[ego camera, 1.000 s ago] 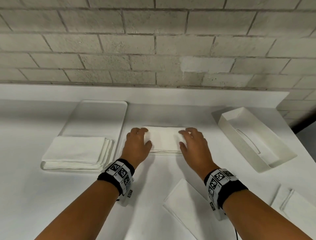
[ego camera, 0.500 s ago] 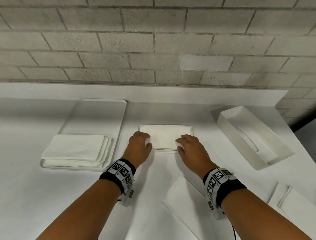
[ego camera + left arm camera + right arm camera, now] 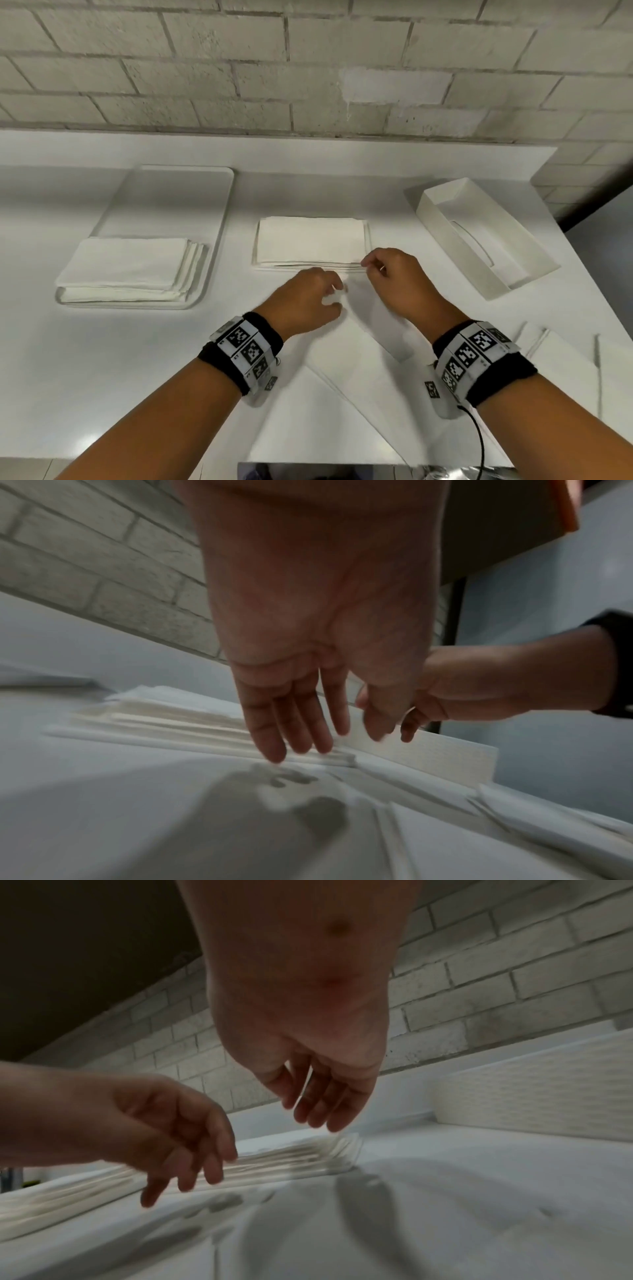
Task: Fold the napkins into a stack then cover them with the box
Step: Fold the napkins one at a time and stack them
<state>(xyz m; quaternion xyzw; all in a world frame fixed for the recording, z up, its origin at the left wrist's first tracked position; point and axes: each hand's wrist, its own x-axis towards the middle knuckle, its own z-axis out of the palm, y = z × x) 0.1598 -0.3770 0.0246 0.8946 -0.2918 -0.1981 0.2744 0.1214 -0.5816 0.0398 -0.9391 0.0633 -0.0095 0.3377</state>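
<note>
A stack of folded white napkins (image 3: 310, 241) lies in the middle of the white table (image 3: 102, 359). Both hands hover just in front of it and hold nothing. My left hand (image 3: 337, 294) is near the stack's front edge, fingers loosely extended downward, as the left wrist view (image 3: 308, 745) shows. My right hand (image 3: 371, 265) hangs over the stack's near right corner (image 3: 291, 1156) with relaxed fingers (image 3: 334, 1121). The open white box (image 3: 486, 236) lies to the right, its hollow facing up.
A white tray (image 3: 164, 178) at the left carries a second pile of folded napkins (image 3: 130, 267). Flat unfolded napkins lie near the front edge (image 3: 342, 404) and at the right (image 3: 565, 370). A brick wall stands behind the table.
Both hands have come off the top of the centre stack and drawn back toward me. The left hand has moved right, closer to the right hand. The stack stays in place.
</note>
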